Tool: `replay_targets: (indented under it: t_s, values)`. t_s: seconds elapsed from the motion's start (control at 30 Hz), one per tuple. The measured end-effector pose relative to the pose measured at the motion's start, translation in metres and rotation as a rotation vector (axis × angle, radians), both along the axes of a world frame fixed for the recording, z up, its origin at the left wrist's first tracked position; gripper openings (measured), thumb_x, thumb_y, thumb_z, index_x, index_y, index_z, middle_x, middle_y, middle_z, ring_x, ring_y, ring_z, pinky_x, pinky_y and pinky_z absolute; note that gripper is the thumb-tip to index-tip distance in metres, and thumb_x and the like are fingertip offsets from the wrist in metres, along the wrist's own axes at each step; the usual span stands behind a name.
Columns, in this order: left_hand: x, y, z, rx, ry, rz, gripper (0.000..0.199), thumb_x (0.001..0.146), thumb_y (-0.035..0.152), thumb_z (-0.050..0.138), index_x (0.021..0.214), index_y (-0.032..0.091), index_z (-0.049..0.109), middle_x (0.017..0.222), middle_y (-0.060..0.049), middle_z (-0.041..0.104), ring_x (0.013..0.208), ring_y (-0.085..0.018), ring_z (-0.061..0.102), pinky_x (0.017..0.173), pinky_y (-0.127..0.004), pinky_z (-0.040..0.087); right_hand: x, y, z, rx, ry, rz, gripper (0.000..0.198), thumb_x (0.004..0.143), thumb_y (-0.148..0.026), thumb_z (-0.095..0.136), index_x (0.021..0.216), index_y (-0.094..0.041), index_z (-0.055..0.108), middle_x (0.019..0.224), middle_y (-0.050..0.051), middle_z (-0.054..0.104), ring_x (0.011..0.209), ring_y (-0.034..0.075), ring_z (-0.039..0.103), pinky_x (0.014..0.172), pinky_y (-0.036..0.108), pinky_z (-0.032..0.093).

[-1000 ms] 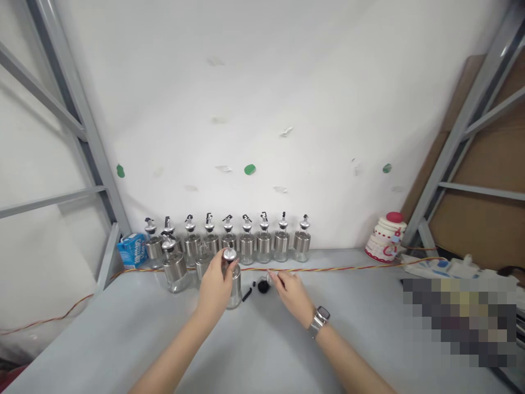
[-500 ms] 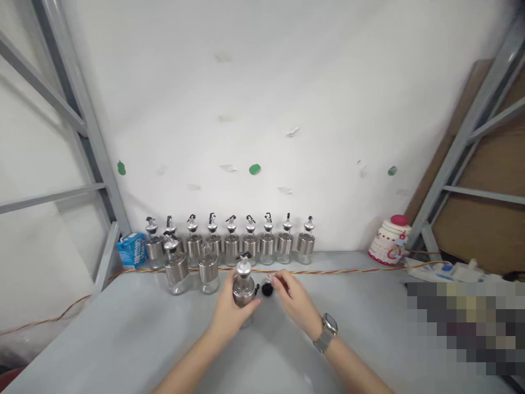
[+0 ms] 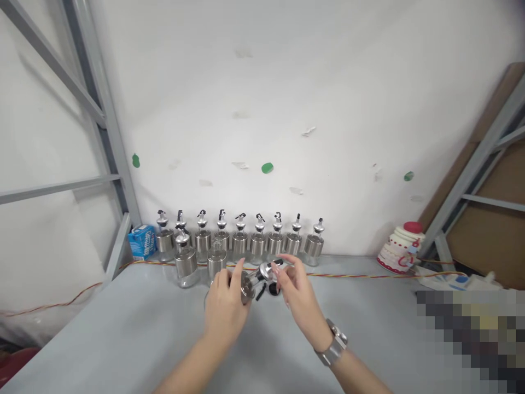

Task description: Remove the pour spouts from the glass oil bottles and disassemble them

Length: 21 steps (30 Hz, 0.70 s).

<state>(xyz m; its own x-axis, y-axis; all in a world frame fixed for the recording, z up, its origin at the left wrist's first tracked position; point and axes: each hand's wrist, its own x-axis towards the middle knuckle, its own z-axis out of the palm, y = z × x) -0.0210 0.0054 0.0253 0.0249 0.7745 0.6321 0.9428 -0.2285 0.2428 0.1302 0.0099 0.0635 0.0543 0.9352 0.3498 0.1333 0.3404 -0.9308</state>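
My left hand [image 3: 227, 309] is wrapped round a glass oil bottle [image 3: 246, 287] with a steel sleeve, which lies tilted over with its neck to the right. Much of the bottle is hidden behind that hand. My right hand [image 3: 296, 287] has its fingers closed at the silver pour spout [image 3: 266, 271] on the bottle's neck. Just below the spout, a round black part [image 3: 274, 289] and a small black lever piece [image 3: 261, 292] are visible. A similar bottle without a spout [image 3: 216, 262] stands behind my left hand, beside a spouted bottle [image 3: 186, 265].
Several spouted oil bottles [image 3: 240, 243] stand in a row along the wall. A blue carton [image 3: 143, 242] is at the left end, a white jar with a red lid [image 3: 400, 249] at the right. A twisted red-yellow wire [image 3: 353, 276] crosses the table [image 3: 135, 328].
The bottle in my left hand has gone from upright to tilted rightward. My right hand has moved from the black part up to the spout. The view has shifted slightly.
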Motion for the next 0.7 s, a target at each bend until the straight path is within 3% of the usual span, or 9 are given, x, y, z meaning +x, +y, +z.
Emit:
replay_targets:
  t_s: [0.1,0.2,0.3,0.43,0.53,0.7]
  values:
    - [0.003,-0.003,0.0,-0.062,0.03,0.01,0.062,0.062,0.011,0.056,0.12,0.021,0.037,0.088,-0.005,0.045,0.084,-0.022,0.046,0.07,-0.031,0.039,-0.009,0.003,-0.013,-0.088,-0.007,0.057,0.03,0.073,-0.045,0.053,0.086,-0.018,0.051,0.058,-0.004,0.044,0.05,0.01,0.039,0.047,0.022,0.033]
    - [0.008,-0.008,-0.001,-0.114,0.058,0.009,0.057,0.06,0.009,0.055,0.114,0.021,0.042,0.086,-0.004,0.044,0.08,-0.02,0.046,0.069,-0.03,0.039,-0.015,0.004,-0.019,-0.081,-0.023,-0.032,0.031,0.07,-0.046,0.057,0.062,-0.018,0.045,0.057,-0.004,0.039,0.053,0.01,0.035,0.049,0.022,0.031]
    - [0.013,-0.013,-0.003,-0.138,0.037,-0.003,0.054,0.06,0.008,0.054,0.112,0.02,0.043,0.087,-0.005,0.044,0.081,-0.021,0.046,0.069,-0.03,0.038,-0.02,0.002,-0.02,-0.082,0.006,-0.108,0.033,0.069,-0.046,0.057,0.058,-0.018,0.043,0.055,-0.005,0.035,0.053,0.01,0.032,0.049,0.022,0.029]
    - [0.016,-0.016,-0.001,-0.209,-0.124,-0.108,0.05,0.058,0.008,0.053,0.106,0.02,0.045,0.09,-0.005,0.044,0.084,-0.021,0.046,0.069,-0.029,0.038,-0.02,0.0,-0.021,-0.068,0.051,-0.071,0.03,0.071,-0.044,0.055,0.063,-0.016,0.049,0.059,-0.003,0.045,0.055,0.01,0.037,0.05,0.023,0.031]
    - [0.018,-0.018,0.004,-0.306,-0.335,-0.267,0.039,0.056,0.009,0.054,0.093,0.02,0.047,0.085,-0.002,0.048,0.077,-0.017,0.048,0.067,-0.027,0.038,-0.01,0.002,-0.016,-0.034,0.03,0.03,0.028,0.072,-0.042,0.055,0.069,-0.015,0.054,0.062,-0.001,0.05,0.058,0.011,0.042,0.053,0.023,0.033]
    - [0.021,-0.022,0.008,-0.685,-0.622,-0.613,0.034,0.057,0.015,0.058,0.087,0.018,0.043,0.067,0.004,0.049,0.056,-0.01,0.047,0.051,-0.02,0.036,0.019,0.014,0.002,-0.089,-0.074,0.444,0.026,0.073,-0.039,0.056,0.079,-0.015,0.059,0.062,-0.002,0.051,0.054,0.01,0.042,0.051,0.022,0.033]
